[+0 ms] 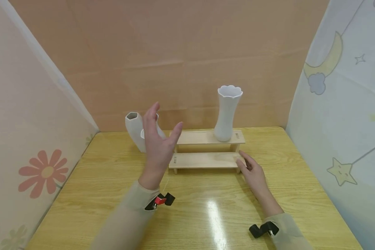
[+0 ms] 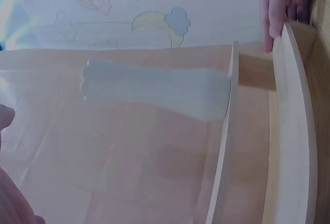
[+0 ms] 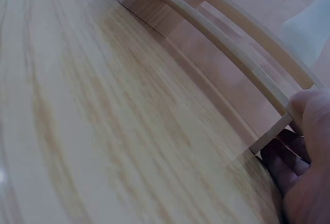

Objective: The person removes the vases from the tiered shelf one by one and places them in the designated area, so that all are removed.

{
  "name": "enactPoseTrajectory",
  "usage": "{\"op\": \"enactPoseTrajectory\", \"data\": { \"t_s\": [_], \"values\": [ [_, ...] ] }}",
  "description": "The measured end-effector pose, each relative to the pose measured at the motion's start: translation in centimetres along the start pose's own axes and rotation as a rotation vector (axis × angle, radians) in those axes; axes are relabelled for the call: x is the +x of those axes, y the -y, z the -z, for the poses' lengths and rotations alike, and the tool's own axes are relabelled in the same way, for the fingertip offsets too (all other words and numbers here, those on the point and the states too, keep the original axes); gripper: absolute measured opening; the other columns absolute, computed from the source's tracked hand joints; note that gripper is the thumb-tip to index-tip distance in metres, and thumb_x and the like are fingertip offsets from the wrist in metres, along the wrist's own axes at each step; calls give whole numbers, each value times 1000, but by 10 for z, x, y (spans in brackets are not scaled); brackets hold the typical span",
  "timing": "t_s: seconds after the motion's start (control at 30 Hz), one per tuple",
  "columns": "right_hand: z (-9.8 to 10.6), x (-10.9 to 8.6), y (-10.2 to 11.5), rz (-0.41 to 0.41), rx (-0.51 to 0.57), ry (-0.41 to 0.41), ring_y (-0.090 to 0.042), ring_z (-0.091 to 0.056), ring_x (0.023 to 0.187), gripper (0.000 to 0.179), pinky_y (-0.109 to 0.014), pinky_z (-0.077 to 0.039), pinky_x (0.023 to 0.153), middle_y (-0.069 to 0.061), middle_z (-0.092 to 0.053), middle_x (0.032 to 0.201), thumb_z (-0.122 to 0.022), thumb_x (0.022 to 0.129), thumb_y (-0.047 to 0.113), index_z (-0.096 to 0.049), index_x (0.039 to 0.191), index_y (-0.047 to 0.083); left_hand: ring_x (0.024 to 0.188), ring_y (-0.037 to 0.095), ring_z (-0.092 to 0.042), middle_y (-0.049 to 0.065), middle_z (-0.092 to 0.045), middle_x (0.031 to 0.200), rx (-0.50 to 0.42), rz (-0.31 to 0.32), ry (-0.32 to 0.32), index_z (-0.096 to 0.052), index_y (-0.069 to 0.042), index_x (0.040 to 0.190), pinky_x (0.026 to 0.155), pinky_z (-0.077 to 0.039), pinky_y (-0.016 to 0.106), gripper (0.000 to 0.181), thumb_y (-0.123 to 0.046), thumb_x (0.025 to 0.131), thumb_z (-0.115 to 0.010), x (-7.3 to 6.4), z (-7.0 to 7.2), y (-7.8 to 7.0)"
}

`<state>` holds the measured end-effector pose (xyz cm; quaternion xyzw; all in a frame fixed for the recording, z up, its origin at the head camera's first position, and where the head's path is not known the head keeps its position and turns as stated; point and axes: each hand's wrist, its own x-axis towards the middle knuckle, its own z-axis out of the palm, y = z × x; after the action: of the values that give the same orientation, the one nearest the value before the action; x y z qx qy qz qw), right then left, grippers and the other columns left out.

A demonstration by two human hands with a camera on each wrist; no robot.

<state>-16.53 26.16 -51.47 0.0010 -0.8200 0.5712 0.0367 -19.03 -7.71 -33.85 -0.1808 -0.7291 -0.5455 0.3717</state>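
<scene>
A two-step wooden stand (image 1: pixel 203 160) stands on the table. My right hand (image 1: pixel 255 176) grips the right end of its lower step, thumb on top and the other fingers at the side. On the upper step, near the right end, rests a tall white vase (image 1: pixel 225 118) with a scalloped rim, upright. My left hand (image 1: pixel 157 149) is raised left of the stand, holding nothing, thumb and fingers spread apart. Behind it, a white angular vase (image 1: pixel 133 128) stands on the table, with more white ceramic partly hidden by the hand.
The wooden table (image 1: pixel 187 208) ends at a brown backdrop (image 1: pixel 187 69). Patterned cloth walls, a left one (image 1: pixel 43 104) and a right one (image 1: pixel 340 114), flank it. Both wrists carry a small black camera mount (image 1: pixel 264 230).
</scene>
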Motion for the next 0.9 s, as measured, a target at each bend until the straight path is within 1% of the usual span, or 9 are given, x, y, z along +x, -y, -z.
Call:
{"op": "enactPoseTrajectory", "data": {
  "t_s": [0.1, 0.23, 0.3, 0.4, 0.57, 0.6, 0.73, 0.83, 0.9],
  "values": [
    [0, 0, 1, 11, 0, 3, -39, -28, 164, 68, -61, -31, 128, -11, -35, 177, -60, 114, 49, -42, 171, 17, 151, 22, -42, 6, -45, 165, -19, 30, 66, -42, -9, 167, 125, -35, 46, 83, -27, 99, -86, 3, -16, -2],
    [-2, 0, 2, 14, 0, 0, -38, -28, 164, 68, -61, -32, 127, -11, -35, 176, -61, 114, 48, -43, 171, 16, 154, 23, -41, 6, -45, 166, -63, 78, 139, -41, -9, 168, 126, -36, 46, 85, -26, 98, -87, 6, -38, -5],
    [-3, 0, 2, 8, 1, -1, -37, -28, 164, 68, -60, -33, 127, -10, -35, 176, -61, 114, 48, -43, 171, 17, 154, 22, -41, 8, -44, 168, -74, 93, 175, -40, -9, 168, 126, -37, 47, 86, -27, 98, -87, 8, -48, -7],
    [-4, 0, 2, 1, 15, -6, -37, -28, 164, 68, -60, -32, 128, -10, -35, 176, -61, 113, 50, -44, 170, 17, 154, 21, -41, 11, -44, 169, -82, 117, 210, -41, -8, 168, 125, -38, 48, 87, -27, 98, -88, 10, -64, -7],
    [-5, 0, 3, -6, 18, -7, -38, -28, 164, 68, -59, -31, 128, -11, -35, 177, -62, 113, 49, -45, 170, 16, 153, 21, -43, 11, -44, 168, -100, 173, 240, -40, -10, 169, 125, -39, 46, 88, -27, 97, -89, 14, -87, -6],
    [-5, 0, 3, -7, 18, -7, -38, -27, 164, 68, -59, -31, 128, -11, -35, 177, -62, 113, 49, -44, 170, 16, 153, 22, -43, 11, -45, 167, -105, 182, 243, -40, -10, 169, 125, -39, 45, 89, -27, 97, -89, 15, -91, -6],
    [-6, 0, 4, -9, 14, -5, -39, -27, 164, 68, -60, -32, 128, -12, -33, 177, -61, 113, 49, -43, 171, 16, 153, 23, -44, 13, -47, 166, -119, 213, 253, -40, -8, 169, 124, -39, 40, 89, -24, 96, -90, 18, -108, -6],
    [-7, -2, 5, -5, 15, -2, -40, -27, 164, 68, -61, -32, 127, -13, -33, 177, -61, 114, 48, -43, 171, 15, 153, 24, -46, 13, -49, 165, -120, 238, 264, -40, -7, 168, 125, -40, 40, 89, -22, 96, -90, 19, -119, -6],
    [-8, -2, 5, -1, 17, -2, -40, -27, 164, 68, -61, -32, 128, -13, -33, 177, -61, 114, 48, -44, 170, 15, 152, 27, -47, 12, -50, 164, -121, 258, 272, -40, -8, 168, 125, -41, 43, 89, -22, 96, -90, 19, -124, -5]
  ]
}}
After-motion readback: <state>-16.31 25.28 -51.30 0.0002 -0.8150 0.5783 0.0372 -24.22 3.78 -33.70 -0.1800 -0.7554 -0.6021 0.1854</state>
